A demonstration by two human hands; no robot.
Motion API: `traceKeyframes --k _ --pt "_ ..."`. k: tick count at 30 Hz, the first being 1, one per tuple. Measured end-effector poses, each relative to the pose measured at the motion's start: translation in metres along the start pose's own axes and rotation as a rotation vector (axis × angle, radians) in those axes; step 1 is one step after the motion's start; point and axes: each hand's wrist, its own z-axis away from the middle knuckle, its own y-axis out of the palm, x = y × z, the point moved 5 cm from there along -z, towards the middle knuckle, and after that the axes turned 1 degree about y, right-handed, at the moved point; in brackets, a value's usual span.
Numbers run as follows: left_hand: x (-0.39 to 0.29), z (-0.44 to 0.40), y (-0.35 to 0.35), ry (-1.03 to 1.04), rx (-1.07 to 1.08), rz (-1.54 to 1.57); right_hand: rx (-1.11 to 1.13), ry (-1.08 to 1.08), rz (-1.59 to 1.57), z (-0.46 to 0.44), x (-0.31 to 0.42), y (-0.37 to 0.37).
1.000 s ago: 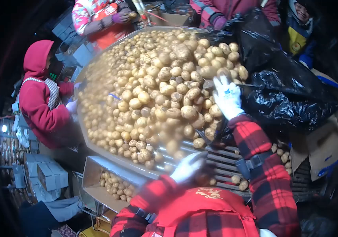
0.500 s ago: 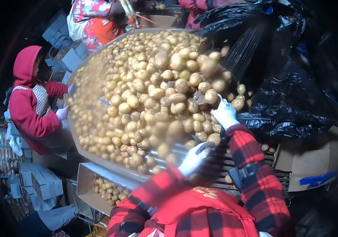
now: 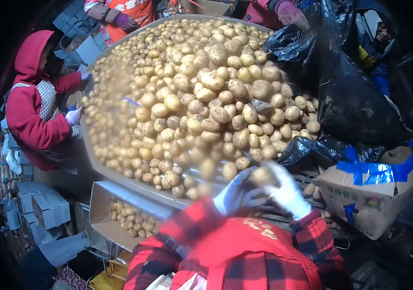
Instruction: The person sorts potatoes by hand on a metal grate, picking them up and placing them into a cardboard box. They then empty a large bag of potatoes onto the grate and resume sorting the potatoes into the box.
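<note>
A large heap of potatoes [image 3: 201, 87] covers a big tray-like table [image 3: 101, 169] in front of me. Near its front edge, my gloved right hand [image 3: 286, 191] grips a single potato [image 3: 263, 177], blurred by motion. Just left of that potato is my left hand [image 3: 235, 193], in a white glove with a bluish palm. Its thumb and fingers are apart and curved, with nothing visible in its grasp. Dark slats [image 3: 271, 215] show beneath both hands.
A black plastic sheet [image 3: 356, 106] hangs at the right, above a blue-taped cardboard box [image 3: 361, 193]. Another box [image 3: 101, 205] with small potatoes stands at front left. A person in a red hood [image 3: 37, 116] works at the left; other people stand along the far side.
Both hands have come together near the front edge, the right one drawn back from the heap with a potato. The black plastic has moved aside, uncovering more potatoes and the taped box.
</note>
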Motion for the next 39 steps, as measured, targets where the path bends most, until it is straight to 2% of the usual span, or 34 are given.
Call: traceKeyframes --k 1,3,5,6,7,9,10,11,13,15,17,19,20,21,22,23,24,25,27,29,30,31,32,33,35,36,37,39 --pt "-0.011 0.007 0.008 -0.067 -0.046 -0.068 0.185 0.017 -0.185 0.002 0.019 0.014" --pt "-0.033 0.023 0.024 -0.209 -0.124 -0.195 -0.042 -0.182 0.204 -0.016 0.052 0.003" --pt "0.003 0.031 -0.026 -0.302 -0.117 0.558 -0.116 -0.232 0.408 -0.047 0.063 0.011" --pt "-0.006 0.035 -0.015 -0.237 -0.009 0.473 -0.057 -0.288 0.621 -0.063 0.061 0.025" --pt "-0.007 0.037 -0.017 -0.238 -0.013 0.467 0.003 -0.345 0.831 -0.080 0.048 0.046" --pt "-0.002 0.044 -0.033 -0.301 -0.179 0.429 -0.076 -0.348 1.354 -0.112 0.003 0.091" --pt "-0.009 0.047 -0.031 -0.268 -0.139 0.291 0.035 -0.171 1.245 -0.123 0.019 0.088" --pt "-0.005 0.054 -0.042 -0.270 -0.149 0.293 0.129 -0.044 1.113 -0.133 0.022 0.082" --pt "0.002 0.066 -0.065 -0.227 -0.047 0.184 0.061 -0.168 0.793 -0.126 0.023 0.060" --pt "-0.019 0.080 -0.042 -0.230 -0.034 0.294 -0.015 -0.136 0.577 -0.107 0.025 0.046" --pt "-0.030 0.086 -0.030 -0.103 -0.078 0.277 -0.033 -0.050 0.439 -0.075 0.042 0.036" --pt "-0.031 0.084 -0.034 -0.125 -0.075 0.377 0.231 -0.042 0.156 -0.049 0.057 0.049" --pt "-0.027 0.082 -0.043 -0.174 -0.102 0.446 0.457 0.008 -0.151 -0.034 0.061 0.062" --pt "-0.023 0.082 -0.049 -0.229 -0.127 0.511 0.500 0.154 -0.437 -0.022 0.066 0.072" --pt "-0.034 0.097 -0.041 -0.332 -0.219 0.446 0.363 -0.002 -0.151 -0.032 0.059 0.074" --pt "-0.038 0.104 -0.041 -0.335 -0.216 0.445 0.225 -0.158 0.135 -0.046 0.065 0.073" --pt "-0.045 0.109 -0.042 -0.250 -0.197 0.355 0.221 -0.119 0.403 -0.054 0.064 0.081" --pt "-0.052 0.111 -0.044 -0.168 -0.177 0.259 0.213 -0.116 0.398 -0.057 0.051 0.104" --pt "-0.047 0.110 -0.062 -0.124 -0.127 0.063 0.110 -0.311 1.014 -0.058 0.013 0.162" --pt "-0.062 0.107 -0.051 -0.090 -0.068 0.641 0.100 -0.306 1.015 -0.068 0.029 0.155" --pt "-0.066 0.113 -0.053 -0.126 -0.078 0.721 0.184 -0.108 0.723 -0.073 0.045 0.132" --pt "-0.072 0.114 -0.051 -0.121 -0.077 0.722 0.263 0.084 0.431 -0.074 0.048 0.119" --pt "-0.076 0.114 -0.049 -0.103 -0.081 0.626 0.136 0.049 0.306 -0.065 0.048 0.111" --pt "-0.077 0.114 -0.048 -0.086 -0.086 0.537 0.147 0.053 0.311 -0.052 0.046 0.108" --pt "-0.045 0.116 -0.085 -0.134 -0.119 0.500 0.374 -0.168 -0.073 -0.027 0.065 0.109" --pt "-0.033 0.116 -0.098 -0.148 -0.127 0.477 0.473 -0.105 -0.183 -0.017 0.053 0.118" --pt "-0.036 0.115 -0.093 -0.142 -0.133 0.464 0.479 -0.100 -0.180 -0.018 0.054 0.117" --pt "-0.050 0.117 -0.074 -0.114 -0.125 0.423 0.411 -0.176 0.633 -0.024 0.056 0.118"
